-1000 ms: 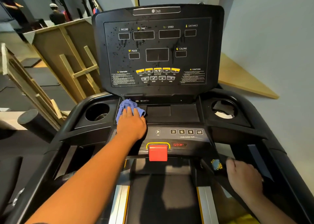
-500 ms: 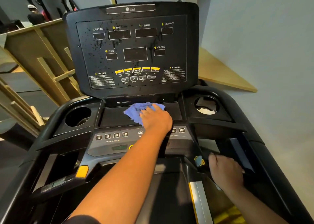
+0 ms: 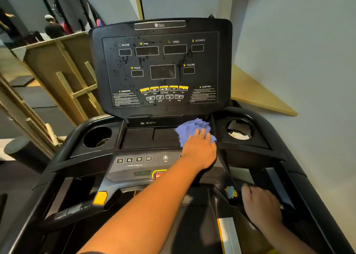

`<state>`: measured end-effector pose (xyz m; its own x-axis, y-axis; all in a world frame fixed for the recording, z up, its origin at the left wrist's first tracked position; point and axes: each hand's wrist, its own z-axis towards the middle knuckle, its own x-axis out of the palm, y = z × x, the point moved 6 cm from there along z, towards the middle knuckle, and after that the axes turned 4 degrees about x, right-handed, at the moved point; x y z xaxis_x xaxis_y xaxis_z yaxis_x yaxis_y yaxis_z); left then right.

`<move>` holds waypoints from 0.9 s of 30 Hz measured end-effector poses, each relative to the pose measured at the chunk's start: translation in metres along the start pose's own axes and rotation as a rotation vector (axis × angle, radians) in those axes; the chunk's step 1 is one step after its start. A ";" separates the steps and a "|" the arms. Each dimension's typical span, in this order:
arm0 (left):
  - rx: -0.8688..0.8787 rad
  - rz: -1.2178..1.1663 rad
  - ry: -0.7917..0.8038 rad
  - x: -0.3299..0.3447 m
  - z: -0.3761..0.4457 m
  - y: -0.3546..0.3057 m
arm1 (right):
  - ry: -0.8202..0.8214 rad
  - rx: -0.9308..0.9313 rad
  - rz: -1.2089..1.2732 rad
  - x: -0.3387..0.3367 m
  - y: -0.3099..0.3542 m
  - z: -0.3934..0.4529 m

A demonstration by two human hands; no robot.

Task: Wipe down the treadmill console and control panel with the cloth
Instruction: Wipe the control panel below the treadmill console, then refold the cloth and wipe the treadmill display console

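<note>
The black treadmill console (image 3: 161,69) stands upright, and its display face is speckled with droplets. Below it runs a shallow tray shelf (image 3: 150,138). A crumpled blue cloth (image 3: 190,127) lies at the right end of this shelf. My left hand (image 3: 200,148) presses down on the cloth, fingers pointing at the console. The control panel (image 3: 134,159) with number keys and a fan button sits just below the shelf, and my forearm hides its right part. My right hand (image 3: 262,203) is curled over the right handrail (image 3: 279,186).
Cup holders flank the shelf, left (image 3: 97,137) and right (image 3: 239,130). A red stop button (image 3: 159,175) peeks out beside my forearm. A grey wall (image 3: 298,51) stands close on the right. Wooden frames (image 3: 73,84) stand to the left, with people far behind them.
My left hand slid the cloth along the shelf from its left end to its right end. My right hand stayed on the handrail.
</note>
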<state>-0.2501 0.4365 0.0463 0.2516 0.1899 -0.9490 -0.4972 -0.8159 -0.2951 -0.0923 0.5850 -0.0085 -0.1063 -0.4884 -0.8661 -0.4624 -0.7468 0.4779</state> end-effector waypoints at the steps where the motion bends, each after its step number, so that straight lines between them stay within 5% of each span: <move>1: 0.035 -0.031 -0.026 -0.004 -0.003 0.002 | 0.007 0.012 -0.003 0.000 0.000 0.000; 13: 0.049 -0.206 -0.300 -0.043 -0.051 0.020 | 0.082 -0.038 -0.082 -0.009 0.004 0.005; 17: -0.005 -0.626 -0.463 -0.081 -0.067 0.021 | 0.164 -0.262 -0.305 0.002 -0.002 0.014; 21: -0.076 -1.312 -0.324 -0.112 -0.088 0.009 | 0.095 -0.116 0.507 -0.057 0.040 0.023; 25: -0.174 -1.915 -0.167 -0.106 -0.103 0.002 | 0.674 -0.183 1.270 -0.103 0.128 0.005; 27: -0.203 -2.028 -0.156 -0.097 -0.104 0.010 | 0.890 -0.125 1.381 -0.105 0.157 0.000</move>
<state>-0.1925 0.3533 0.1470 0.1466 0.7429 0.6532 0.4295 0.5470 -0.7186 -0.1539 0.5190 0.1577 0.1759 -0.8305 0.5285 -0.3787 0.4385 0.8151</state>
